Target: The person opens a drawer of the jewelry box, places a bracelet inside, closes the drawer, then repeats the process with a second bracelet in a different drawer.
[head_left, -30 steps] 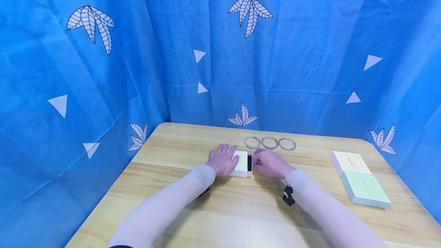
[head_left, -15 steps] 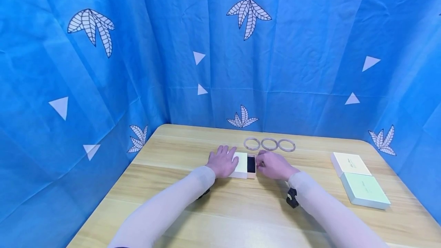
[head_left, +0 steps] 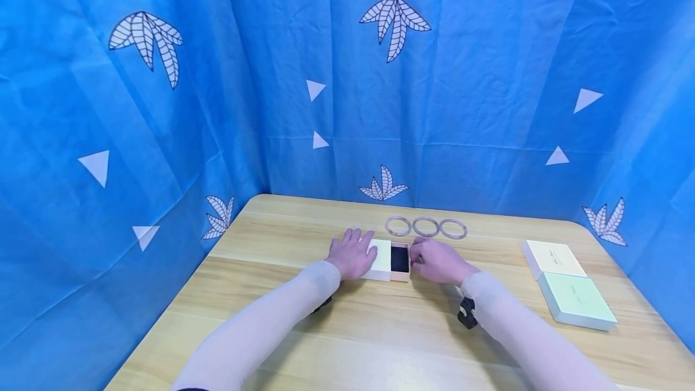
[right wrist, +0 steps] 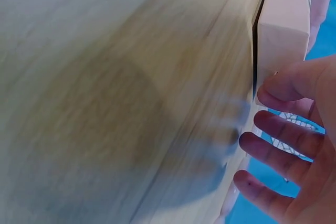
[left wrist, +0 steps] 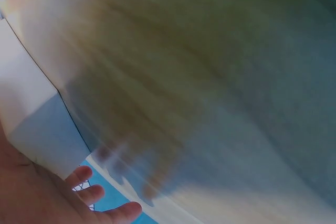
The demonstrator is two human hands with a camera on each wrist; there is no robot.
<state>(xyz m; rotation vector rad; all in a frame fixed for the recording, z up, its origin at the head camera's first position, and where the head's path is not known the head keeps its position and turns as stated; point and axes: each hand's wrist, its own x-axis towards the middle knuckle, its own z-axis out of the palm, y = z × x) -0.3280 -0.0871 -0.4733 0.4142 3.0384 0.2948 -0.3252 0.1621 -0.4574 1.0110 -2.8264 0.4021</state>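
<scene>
My left hand (head_left: 349, 256) lies with spread fingers on the pale sleeve (head_left: 381, 258) of a small drawer-type box on the wooden table. From the sleeve's right end, a pinkish drawer (head_left: 400, 276) with a black lining sticks partly out. In the right wrist view, the thumb and forefinger of my right hand (right wrist: 302, 145) pinch at the drawer's outer end, while the other fingers are loosely spread. What exactly they pinch there is hidden. The left wrist view shows my left hand (left wrist: 39, 198) beside the box's white side (left wrist: 44, 124).
Three pale ring-shaped bangles (head_left: 426, 227) lie in a row behind the box. At the right stand a cream-topped box (head_left: 555, 256) and a light green box (head_left: 577, 299), touching. A blue patterned curtain (head_left: 467, 107) hangs behind the table.
My right hand has moved to the right and the drawer has slid further out of the sleeve, showing more black lining. The left hand has stayed in place on the sleeve.
</scene>
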